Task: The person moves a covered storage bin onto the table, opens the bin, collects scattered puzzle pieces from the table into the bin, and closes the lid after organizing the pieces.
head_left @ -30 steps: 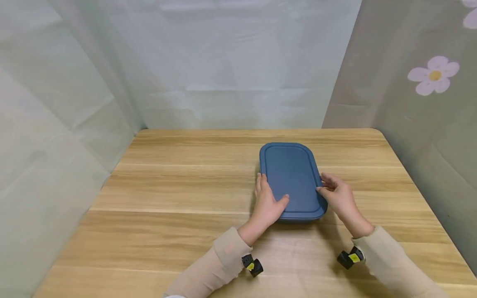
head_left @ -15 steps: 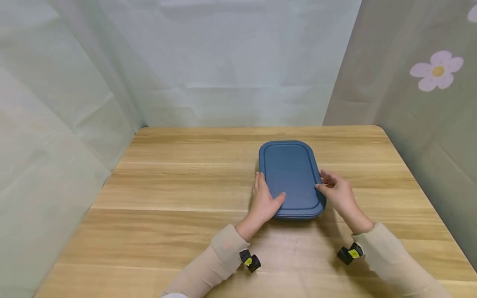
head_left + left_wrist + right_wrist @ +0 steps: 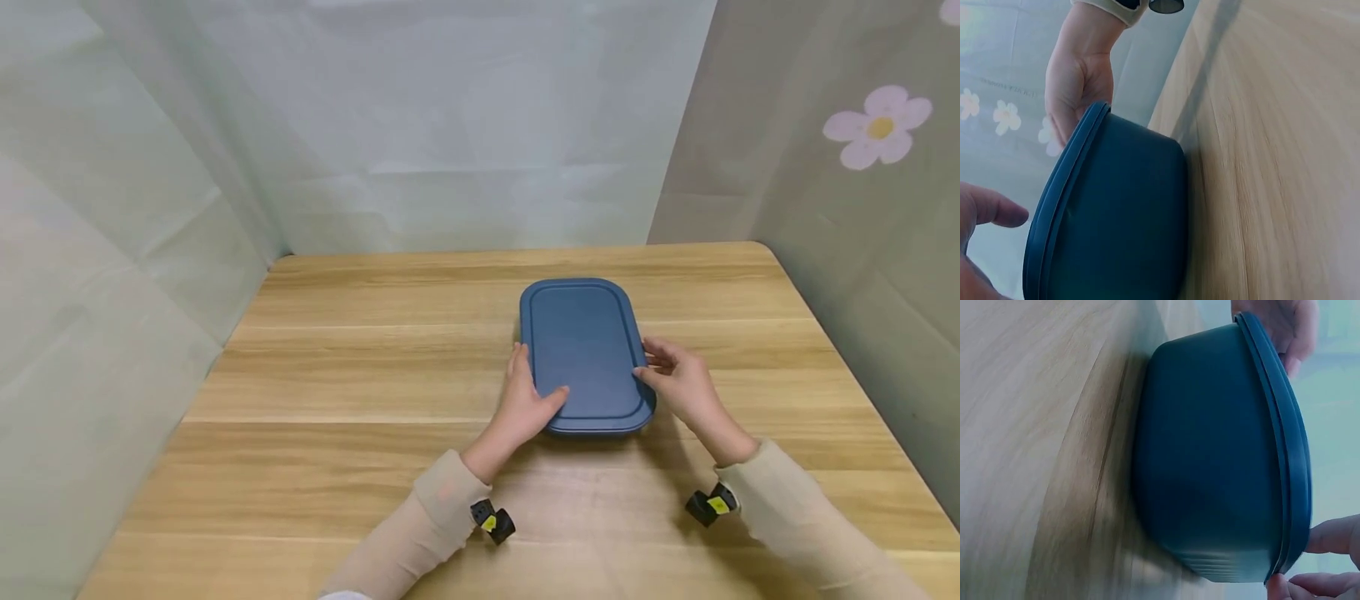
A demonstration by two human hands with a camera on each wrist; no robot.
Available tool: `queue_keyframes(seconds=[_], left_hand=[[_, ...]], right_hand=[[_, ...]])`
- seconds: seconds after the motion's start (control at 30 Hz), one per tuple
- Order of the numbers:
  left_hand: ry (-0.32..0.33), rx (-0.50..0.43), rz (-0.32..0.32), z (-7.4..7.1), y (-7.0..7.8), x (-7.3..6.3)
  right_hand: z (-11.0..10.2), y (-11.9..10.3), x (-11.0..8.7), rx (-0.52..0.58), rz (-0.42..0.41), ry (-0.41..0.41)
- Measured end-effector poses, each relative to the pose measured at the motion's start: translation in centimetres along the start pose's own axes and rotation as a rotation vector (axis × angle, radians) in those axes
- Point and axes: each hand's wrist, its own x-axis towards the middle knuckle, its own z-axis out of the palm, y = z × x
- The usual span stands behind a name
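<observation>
A dark blue rectangular food container (image 3: 1129, 206) sits on the wooden table, with its matching lid (image 3: 581, 350) on top. My left hand (image 3: 525, 400) lies along the left side of the container. Its fingers are mostly straight, and its thumb reaches out over the front left part of the lid. In the left wrist view, that thumb (image 3: 1004, 209) shows a small gap from the lid's edge. At the right side, my right hand (image 3: 682, 383) pinches the lid's rim, thumb above and fingers below. Fingertips (image 3: 1277, 586) of this hand show under the rim in the right wrist view.
The wooden table (image 3: 360, 375) runs out to both sides of the container. Pale cloth walls (image 3: 465, 125) stand behind it and at the sides, the right one bearing flower prints (image 3: 879, 127). Black wrist cameras (image 3: 492, 521) hang at both cuffs.
My left hand has drawn slightly to the left, its thumb now covering less of the lid. My right hand keeps its place on the rim. The head view has tilted a little.
</observation>
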Motion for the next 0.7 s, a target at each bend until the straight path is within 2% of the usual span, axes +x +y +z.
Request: queue_keyframes(seconds=[0.2,0.5,0.7], left_hand=[[-0.112,0.068,0.018,-1.3,-0.7,0.0],[-0.272,0.208,0.055,-2.6,-1.9,0.1],[-0.317,0.352,0.112,-3.1,-2.4,-0.1]], right_hand=[[0.1,0.5,0.0,-0.047,-0.062,-0.062],[0.0,1.6,-0.2,-0.184,-0.195,-0.265],[0.2,2.1,-0.4,-0.177,-0.215,-0.356]])
